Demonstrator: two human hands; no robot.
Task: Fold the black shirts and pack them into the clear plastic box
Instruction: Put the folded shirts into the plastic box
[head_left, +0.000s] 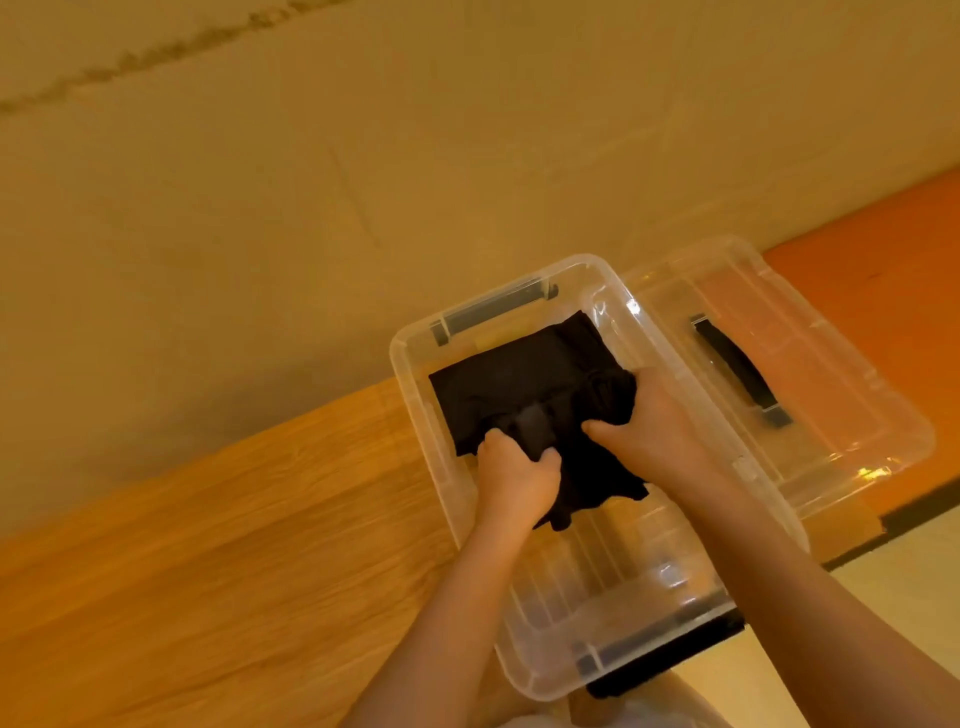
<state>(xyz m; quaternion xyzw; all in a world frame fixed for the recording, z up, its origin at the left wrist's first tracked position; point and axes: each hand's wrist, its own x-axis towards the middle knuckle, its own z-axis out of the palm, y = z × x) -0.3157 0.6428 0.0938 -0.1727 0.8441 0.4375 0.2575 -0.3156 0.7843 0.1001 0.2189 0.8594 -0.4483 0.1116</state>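
Note:
A folded black shirt (524, 379) lies inside the clear plastic box (415, 364), filling its far half. My left hand (514, 480) is inside the box, fingers closed on the shirt's near edge. My right hand (657, 431) holds the shirt's right side, thumb on top of the cloth. The near half of the box shows its bare ribbed bottom. A dark strip (670, 660) shows under the box's near end; I cannot tell what it is.
The box's clear lid (831, 415) with a black handle lies just right of the box. Both rest on a wooden table (208, 571) against a beige wall. An orange surface (893, 260) lies at the far right, pale floor below it.

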